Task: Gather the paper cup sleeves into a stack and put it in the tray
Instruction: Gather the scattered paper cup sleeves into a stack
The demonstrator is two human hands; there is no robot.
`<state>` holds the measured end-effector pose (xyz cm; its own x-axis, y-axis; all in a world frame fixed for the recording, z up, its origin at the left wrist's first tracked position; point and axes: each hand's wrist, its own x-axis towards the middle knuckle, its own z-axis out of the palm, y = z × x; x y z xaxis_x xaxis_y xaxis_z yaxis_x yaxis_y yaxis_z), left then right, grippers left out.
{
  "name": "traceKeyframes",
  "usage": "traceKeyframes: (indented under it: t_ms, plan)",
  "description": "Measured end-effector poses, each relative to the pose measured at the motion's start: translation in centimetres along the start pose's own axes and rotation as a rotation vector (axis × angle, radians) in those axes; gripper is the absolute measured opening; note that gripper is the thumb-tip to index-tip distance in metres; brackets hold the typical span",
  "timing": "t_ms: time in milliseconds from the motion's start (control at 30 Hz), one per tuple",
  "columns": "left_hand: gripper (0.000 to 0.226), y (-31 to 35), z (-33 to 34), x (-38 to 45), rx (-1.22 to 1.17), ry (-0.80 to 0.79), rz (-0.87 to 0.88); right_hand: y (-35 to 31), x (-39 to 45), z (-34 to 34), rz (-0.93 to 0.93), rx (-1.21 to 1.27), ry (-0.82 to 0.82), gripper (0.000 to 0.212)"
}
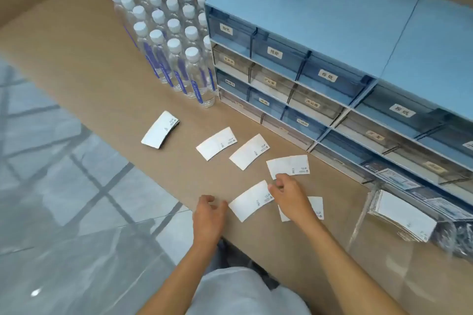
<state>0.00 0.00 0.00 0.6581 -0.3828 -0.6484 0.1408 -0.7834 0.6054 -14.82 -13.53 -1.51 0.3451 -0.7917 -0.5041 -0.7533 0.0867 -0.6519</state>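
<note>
Beside the blue drawer cabinet (332,33), on the brown counter (76,59), white paper cup sleeves lie scattered flat. One small stack (160,129) sits apart, well out from the cabinet and just in front of the block of water bottles (166,33). Two single sleeves (216,143) (249,151) lie closer to the cabinet's foot, and a third (288,165) lies just off its lower drawers.

The person's right hand (288,193) rests between that third sleeve and a nearer one (252,201), fingers curled, thumb and fingertips pinching the nearer sleeve's corner. Another sleeve (316,207) is partly hidden beneath the right wrist. The left hand (208,212) hovers at the counter's edge, farthest from the cabinet, fingers loosely bent and half open, just beside the nearer sleeve's other end, holding nothing that I can see.

A clear tray (363,215) stands against the cabinet's lowest row, already holding a pile of sleeves (401,217).
</note>
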Motion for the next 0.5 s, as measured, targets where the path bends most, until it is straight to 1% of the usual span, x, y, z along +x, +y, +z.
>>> traceKeyframes:
  t_ms: [133,300,400,500]
  plan:
    - [0.030,-0.6,1.4,-0.5,-0.089,0.052,-0.087,0.0,0.6,0.0,0.000,-0.045,-0.016,0.036]
    - [0.026,-0.8,2.6,-0.5,-0.116,0.131,-0.155,0.2,1.0,0.7,0.002,-0.077,-0.005,0.020]
    - [0.012,-1.3,3.3,-0.3,-0.106,0.144,-0.197,0.0,1.1,1.0,-0.009,-0.100,0.003,0.020]
    - [0.005,-1.1,3.7,-0.9,-0.107,0.132,-0.194,-0.1,0.8,1.6,-0.016,-0.130,-0.007,0.019]
